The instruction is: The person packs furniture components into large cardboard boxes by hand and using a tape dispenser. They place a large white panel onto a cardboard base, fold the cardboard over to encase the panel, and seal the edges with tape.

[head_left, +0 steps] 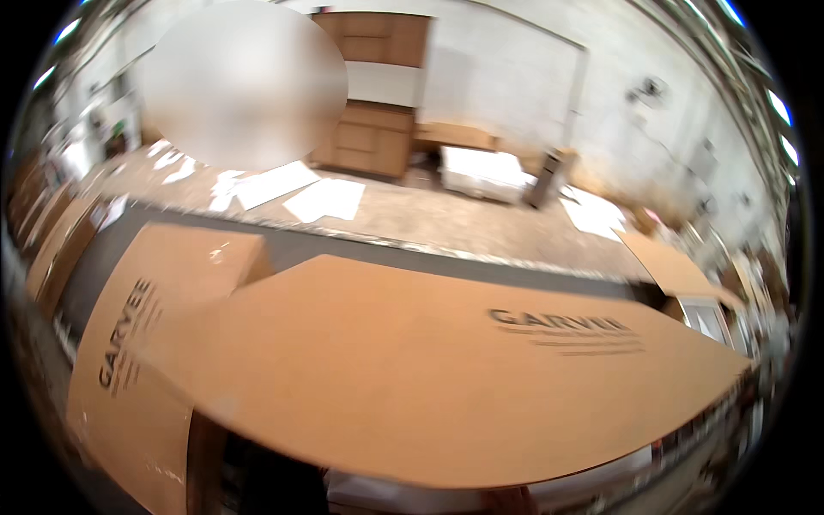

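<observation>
Cardboard everywhere, and right up front a big brown cardboard flap [412,378] sweeps across the middle of the view, tilted up and blurred at its edges, dark print running along its right side. It fills the lower half from the left shadow out to its pointed corner on the right. Beneath its lower edge, at the bottom right, a small reddish blur that may be part of a hand [508,500] peeks out, touching or just under the flap; whether that grip is wide, narrow or wrapped round the edge, I cannot tell, since the flap hides nearly all of it. No other hand shows. To the left, a second cardboard panel [146,343] with dark print lies at a steep angle, partly tucked behind the flap. Past both, a dark grey strip of floor [343,245] runs across, then a pale concrete stretch scattered with white sheets [326,199]. Further back stand wooden cabinets [369,137] against a white wall, with a white block [482,172] just to their right.
</observation>
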{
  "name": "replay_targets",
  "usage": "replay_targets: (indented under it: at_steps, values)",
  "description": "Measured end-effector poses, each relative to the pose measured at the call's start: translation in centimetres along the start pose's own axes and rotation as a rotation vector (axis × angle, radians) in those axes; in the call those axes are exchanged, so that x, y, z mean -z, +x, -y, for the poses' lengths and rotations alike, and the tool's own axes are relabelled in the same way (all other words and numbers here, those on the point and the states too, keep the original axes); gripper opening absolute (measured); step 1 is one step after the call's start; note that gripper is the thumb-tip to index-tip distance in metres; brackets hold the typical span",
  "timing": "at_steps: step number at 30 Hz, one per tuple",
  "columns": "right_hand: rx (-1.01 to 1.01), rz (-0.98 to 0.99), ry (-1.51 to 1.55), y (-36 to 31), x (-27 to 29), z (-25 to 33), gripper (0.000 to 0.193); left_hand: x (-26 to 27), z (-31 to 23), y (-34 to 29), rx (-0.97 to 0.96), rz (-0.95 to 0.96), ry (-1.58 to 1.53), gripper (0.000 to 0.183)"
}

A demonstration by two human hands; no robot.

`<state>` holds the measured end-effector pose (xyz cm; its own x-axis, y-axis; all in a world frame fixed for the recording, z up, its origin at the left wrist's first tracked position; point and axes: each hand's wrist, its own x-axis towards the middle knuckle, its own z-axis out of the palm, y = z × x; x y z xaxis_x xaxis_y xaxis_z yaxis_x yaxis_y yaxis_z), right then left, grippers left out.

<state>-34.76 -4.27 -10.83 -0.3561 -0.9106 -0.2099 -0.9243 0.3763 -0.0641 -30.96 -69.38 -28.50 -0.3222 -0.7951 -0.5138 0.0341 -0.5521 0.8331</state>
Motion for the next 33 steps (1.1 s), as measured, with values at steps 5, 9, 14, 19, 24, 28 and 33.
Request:
replay_targets:
  at_steps: [5,9,14,19,24,28,33]
  values:
    - [0.148,-0.143,0.014,3.2,1.8,-0.8,0.075,18.7,-11.7,-6.7,-0.390,0.056,-0.421,0.040]
    - [0.214,-0.240,-0.019,5.1,3.1,-0.5,0.072,14.9,-22.5,-22.1,-0.613,0.280,-0.015,0.065]
    - [-0.016,-0.441,-0.199,3.3,-2.5,-4.1,0.078,-3.9,-25.3,-41.0,-0.863,0.741,1.481,0.087]
    - [-0.199,-0.213,-0.097,-6.5,0.9,-18.2,0.117,-21.2,-14.5,-46.5,-0.981,1.354,1.744,0.121]
    - [-0.082,0.032,0.469,-7.7,-6.5,-26.1,0.097,-29.3,7.4,-52.2,-1.362,1.636,1.814,0.119]
    - [-0.197,-0.222,0.372,-8.9,0.2,-23.9,0.079,-26.8,10.4,-50.8,-1.359,1.441,1.895,0.109]
    - [-0.859,-0.695,0.220,-14.9,-5.8,-21.3,0.074,-26.3,11.1,-50.7,-1.428,1.408,1.840,0.101]
